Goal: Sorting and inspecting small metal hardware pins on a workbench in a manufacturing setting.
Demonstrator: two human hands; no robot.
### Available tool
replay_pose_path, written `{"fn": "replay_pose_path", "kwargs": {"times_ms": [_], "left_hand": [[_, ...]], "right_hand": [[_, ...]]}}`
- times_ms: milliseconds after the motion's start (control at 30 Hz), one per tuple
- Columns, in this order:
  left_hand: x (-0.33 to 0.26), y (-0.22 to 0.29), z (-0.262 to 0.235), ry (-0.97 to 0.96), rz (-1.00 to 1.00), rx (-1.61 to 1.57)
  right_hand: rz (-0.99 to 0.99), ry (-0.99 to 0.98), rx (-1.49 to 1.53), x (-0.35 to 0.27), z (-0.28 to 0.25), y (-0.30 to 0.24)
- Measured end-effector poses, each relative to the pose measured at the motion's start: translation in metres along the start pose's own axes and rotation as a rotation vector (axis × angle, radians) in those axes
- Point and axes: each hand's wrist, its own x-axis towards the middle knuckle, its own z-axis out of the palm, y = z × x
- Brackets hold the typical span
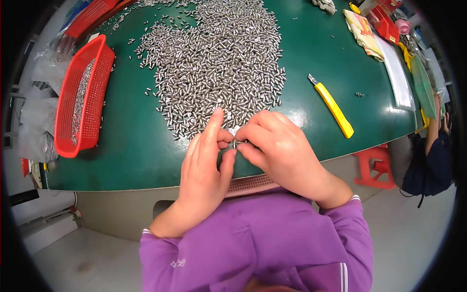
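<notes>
A large heap of small silvery metal pins (219, 58) spreads over the green tabletop in front of me. At its near edge my left hand (204, 158) and my right hand (279, 151) meet fingertip to fingertip. Between them is a small metal pin (234, 144), partly covered by the fingers. My left thumb and curled fingers close on it while the left index finger points out over the heap. From the other side, my right thumb and index finger pinch at the same spot; whether they hold a second small piece, I cannot make out.
A red perforated basket (100, 73) with pins inside stands at the left, beside clear plastic bags (46, 114). To the right lies a yellow utility knife (333, 109), blade exposed. A pink basket (250, 184) sits below the table edge. Another person (428, 160) is at far right, near a red stool (374, 168).
</notes>
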Motion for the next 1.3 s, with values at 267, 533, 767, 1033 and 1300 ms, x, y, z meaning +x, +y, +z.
{"fn": "replay_pose_path", "kwargs": {"times_ms": [267,533,767,1033,1300], "left_hand": [[0.0,0.0002,-0.0026,-0.03,-0.015,0.018],[-0.0001,0.0017,-0.0048,-0.04,-0.032,-0.004],[-0.0007,0.0022,-0.0036,-0.032,-0.021,0.025],[0.0002,0.0037,-0.006,-0.03,-0.007,0.066],[0.0006,0.0033,-0.0055,-0.021,0.007,0.12]], "right_hand": [[0.009,-0.005,0.043,-0.0023,-0.0021,0.0014],[0.009,0.028,0.067,-0.0045,-0.001,0.0016],[0.039,-0.023,0.052,-0.004,-0.0016,0.0003],[0.014,-0.026,0.062,-0.0055,-0.0014,0.0011],[0.028,-0.015,0.078,-0.0039,-0.0017,0.0002]]}}
